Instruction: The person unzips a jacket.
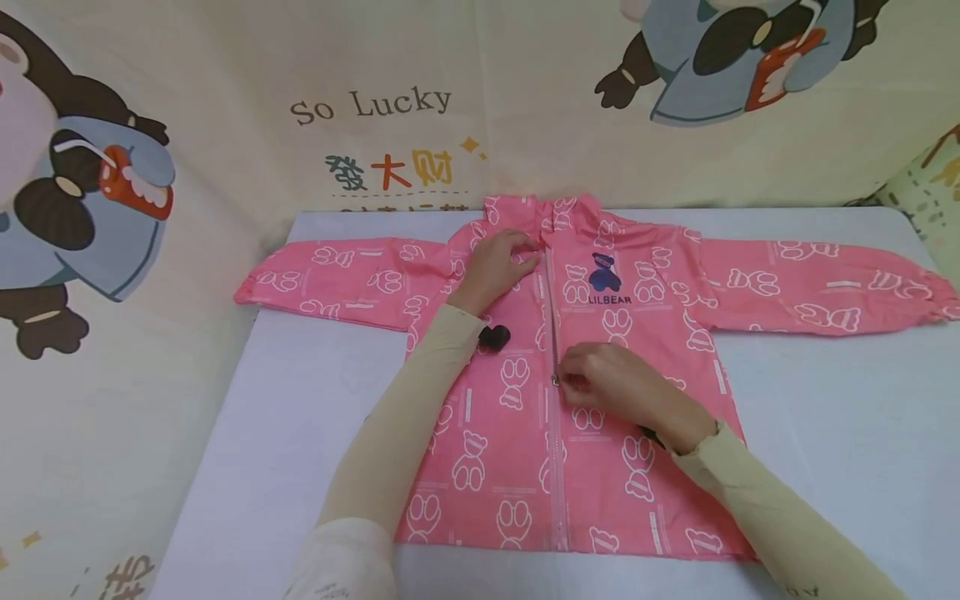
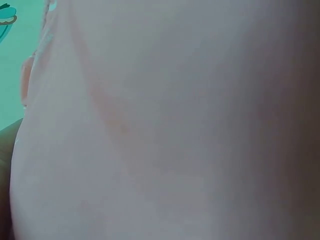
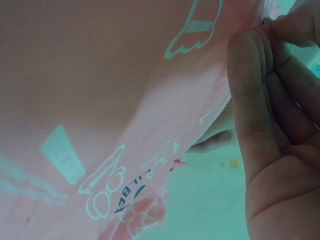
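Observation:
A pink children's jacket point(image 1: 517, 467) with white bear outlines and a dark LILBEAR print lies front up, sleeves spread. My left hand point(image 1: 491, 271) is at the upper front below the collar point(image 1: 543, 215), its fingertips pinching the front edge beside the zipper. Lower down, my right hand point(image 1: 611, 379) pinches the zipper pull point(image 1: 555, 380) between thumb and fingers, about midway along the zipper. Above the pull the toothed edges point(image 3: 219, 116) are apart; below it the two fronts meet. Blurred pale fabric point(image 2: 140, 130) fills most of the left wrist view.
The jacket lies on a white table point(image 1: 300, 400). Behind it hangs a cream cloth point(image 1: 540, 142) with cartoon figures and lettering, which also runs down the left side. Dark wrist cameras point(image 1: 495, 337) sit close above the fabric.

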Available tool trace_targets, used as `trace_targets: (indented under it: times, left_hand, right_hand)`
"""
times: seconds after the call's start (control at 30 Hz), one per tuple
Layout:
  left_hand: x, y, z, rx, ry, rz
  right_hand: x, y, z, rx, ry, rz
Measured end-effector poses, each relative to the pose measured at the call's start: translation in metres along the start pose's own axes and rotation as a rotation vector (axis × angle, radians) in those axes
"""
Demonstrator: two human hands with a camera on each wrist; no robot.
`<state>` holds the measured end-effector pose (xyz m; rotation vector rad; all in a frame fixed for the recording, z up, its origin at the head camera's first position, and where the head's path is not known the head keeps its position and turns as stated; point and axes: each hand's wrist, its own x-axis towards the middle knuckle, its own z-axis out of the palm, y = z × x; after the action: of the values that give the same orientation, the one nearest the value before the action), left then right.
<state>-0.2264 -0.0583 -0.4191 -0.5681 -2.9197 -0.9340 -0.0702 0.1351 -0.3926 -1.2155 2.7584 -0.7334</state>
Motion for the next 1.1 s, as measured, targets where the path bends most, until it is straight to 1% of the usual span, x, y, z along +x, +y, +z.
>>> trace_targets:
  times: [0.23, 0.4, 0.67, 0.93, 1.1]
  left_hand:
    - [0.0, 0.001, -0.001, -0.017, -0.001, -0.006]
    - [0.0, 0.001, 0.0, -0.004, -0.003, -0.025]
    - [0.0, 0.001, 0.0, -0.002, -0.011, -0.03]
    - [0.0, 0.002, 0.0, -0.012, -0.018, -0.037]
    - [-0.001, 0.001, 0.0, -0.021, -0.019, -0.034]
  right_hand:
    - [-0.003, -0.006, -0.001, -0.014, -0.039, -0.02]
    - [-0.005, -0.01, 0.0, -0.019, -0.063, -0.036]
    - [-0.01, -0.016, 0.002, -0.032, -0.07, -0.072]
    - [-0.017, -0.022, 0.003, 0.018, -0.123, -0.031]
    - [-0.02, -0.025, 0.005, 0.038, -0.146, -0.026]
